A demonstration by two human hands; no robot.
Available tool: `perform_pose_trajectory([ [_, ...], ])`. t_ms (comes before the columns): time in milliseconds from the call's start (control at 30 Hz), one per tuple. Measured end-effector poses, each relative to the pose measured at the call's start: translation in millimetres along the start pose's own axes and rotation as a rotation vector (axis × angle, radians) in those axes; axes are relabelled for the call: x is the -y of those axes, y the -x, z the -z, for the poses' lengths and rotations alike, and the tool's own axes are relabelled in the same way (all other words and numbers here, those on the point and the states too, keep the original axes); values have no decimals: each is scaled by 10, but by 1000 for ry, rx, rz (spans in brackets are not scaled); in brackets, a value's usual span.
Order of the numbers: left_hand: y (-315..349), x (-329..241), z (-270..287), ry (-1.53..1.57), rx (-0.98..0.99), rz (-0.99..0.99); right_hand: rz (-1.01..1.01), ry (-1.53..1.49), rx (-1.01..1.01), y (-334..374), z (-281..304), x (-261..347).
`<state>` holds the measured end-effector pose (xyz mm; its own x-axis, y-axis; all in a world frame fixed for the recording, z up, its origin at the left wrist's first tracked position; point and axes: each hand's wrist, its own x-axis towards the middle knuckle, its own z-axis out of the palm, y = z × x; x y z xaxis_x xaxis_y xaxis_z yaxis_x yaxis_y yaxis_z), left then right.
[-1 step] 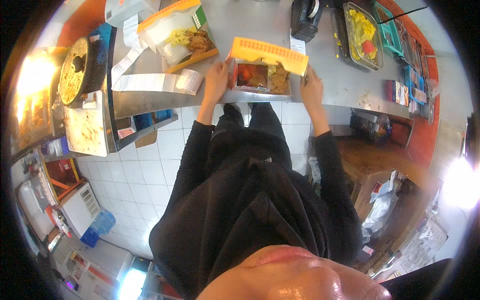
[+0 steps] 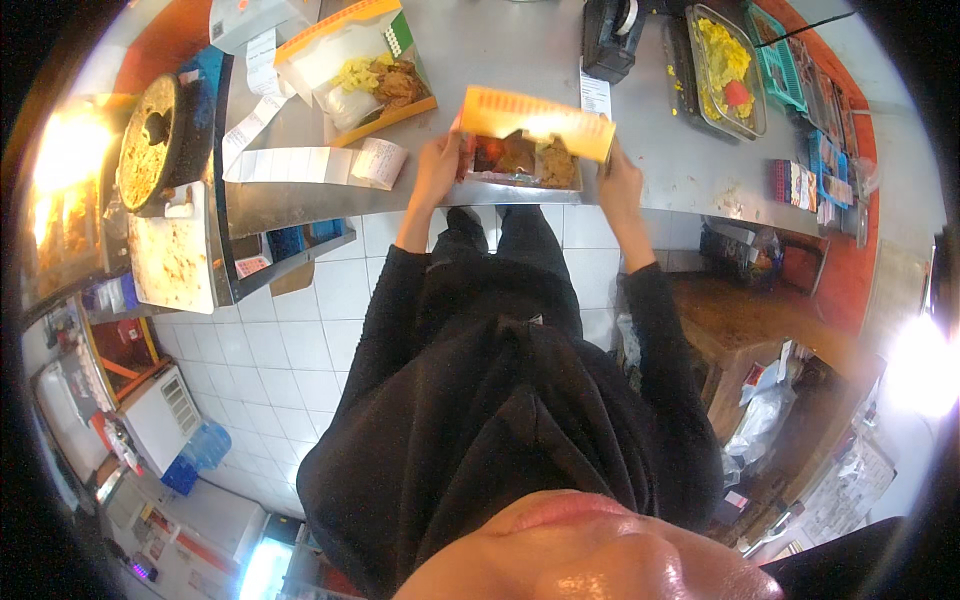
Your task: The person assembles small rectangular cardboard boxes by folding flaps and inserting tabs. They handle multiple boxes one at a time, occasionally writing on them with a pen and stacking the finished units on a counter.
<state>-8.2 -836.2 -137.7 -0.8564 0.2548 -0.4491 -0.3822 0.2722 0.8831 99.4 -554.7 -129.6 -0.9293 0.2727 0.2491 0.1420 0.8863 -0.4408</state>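
An orange cardboard food box (image 2: 538, 112) sits at the counter's near edge with its lid partly raised. Inside show a brown fried piece of food (image 2: 557, 165) on the right and darker reddish-brown food (image 2: 500, 155) on the left. My left hand (image 2: 436, 165) is closed on the box's left side, where the lid meets the wall. At the lid's right corner, my right hand (image 2: 620, 180) grips the edge; some of its fingertips are hidden. To the left stands a second food box (image 2: 380, 125), its lid up, holding yellow food, a white wrapped portion and fried pieces.
A long paper receipt strip (image 2: 300, 166) curls along the counter beside my left hand. Behind the box are a black tape dispenser (image 2: 610, 45) and a glass tray of yellow food (image 2: 725, 75). A large lidded pot (image 2: 150, 140) stands at the far left.
The lid of the box between my hands has tilted down slightly toward me, covering more of the food. Both hands have shifted only a little with it.
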Motion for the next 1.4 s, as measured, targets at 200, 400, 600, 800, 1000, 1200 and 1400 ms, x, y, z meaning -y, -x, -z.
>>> perform_pose_trajectory([
  [200,291,220,-52,935,318,384,93,-168,-216,329,-539,-204],
  [400,519,174,4,662,282,306,79,-85,-73,323,-546,-84],
  [600,535,443,-40,53,4,195,-56,3,23,378,-145,82],
  [800,755,-26,-252,-753,-158,-64,-508,-791,84,547,-79,398],
  [1000,715,60,-313,-618,-180,-160,-473,-512,108,542,-109,537],
  [1200,670,259,-210,-292,-38,-106,-461,-573,90,627,-107,600],
  [1400,615,245,-165,52,76,90,-474,-671,105,569,-40,639],
])
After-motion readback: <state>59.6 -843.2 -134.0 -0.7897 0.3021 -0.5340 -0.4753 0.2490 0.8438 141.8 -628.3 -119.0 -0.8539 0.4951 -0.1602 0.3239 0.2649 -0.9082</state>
